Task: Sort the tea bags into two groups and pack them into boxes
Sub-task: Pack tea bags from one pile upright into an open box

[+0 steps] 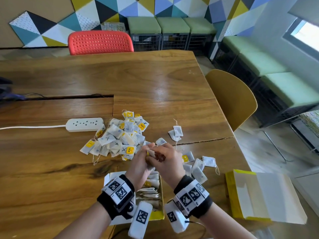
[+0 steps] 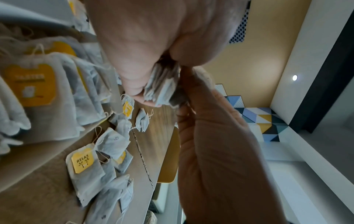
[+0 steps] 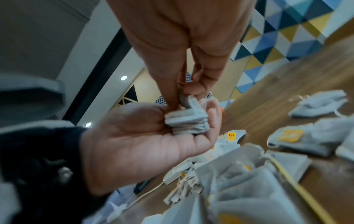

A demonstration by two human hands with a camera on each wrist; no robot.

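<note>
Power strip (image 1: 85, 124) sits far left on wooden table (image 1: 155, 78), cord trailing off edge. Just right of it, big loose pile of tea bags (image 1: 119, 137), some with yellow tags. Front centre, open yellow box (image 1: 159, 195) part-filled with bags, right under wrists. Above it left hand (image 1: 139, 165) curls round small stack of tea bags (image 3: 188, 122), right hand (image 1: 166, 161) pinching top of same stack. More bags scattered (image 1: 198, 167) right of hands. Far right, second yellow box (image 1: 259, 195), flaps open.
</note>
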